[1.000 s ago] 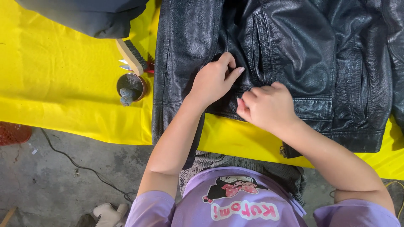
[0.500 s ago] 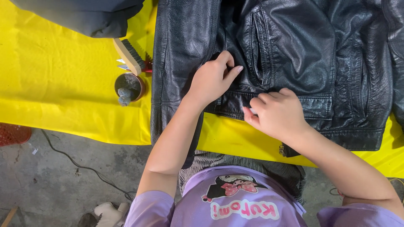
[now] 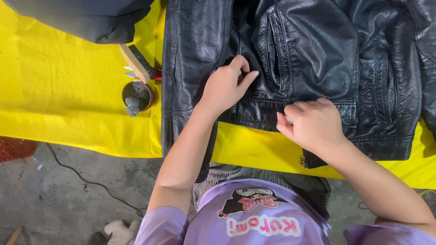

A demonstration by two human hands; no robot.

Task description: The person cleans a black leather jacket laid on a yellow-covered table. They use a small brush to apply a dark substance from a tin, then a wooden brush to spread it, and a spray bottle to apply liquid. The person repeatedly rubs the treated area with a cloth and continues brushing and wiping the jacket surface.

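Head view: two hands work the hem of a black leather jacket on a yellow tabletop.

Nearest, the right hand [image 3: 313, 124] has its grip curled together on the hem of the jacket [image 3: 318, 59], fingertips tucked under so I cannot tell what, if anything, they pinch. The left hand [image 3: 225, 86] lies flat on the front panel, fingers loosely apart, pinning it. The hem hangs just over the tabletop [image 3: 63, 90] edge, so a hard tug could slide the jacket off. Farther left, an open tin [image 3: 137, 96] and a brush [image 3: 136, 61] sit just beside the sleeve; a dragged sleeve could tip the tin.
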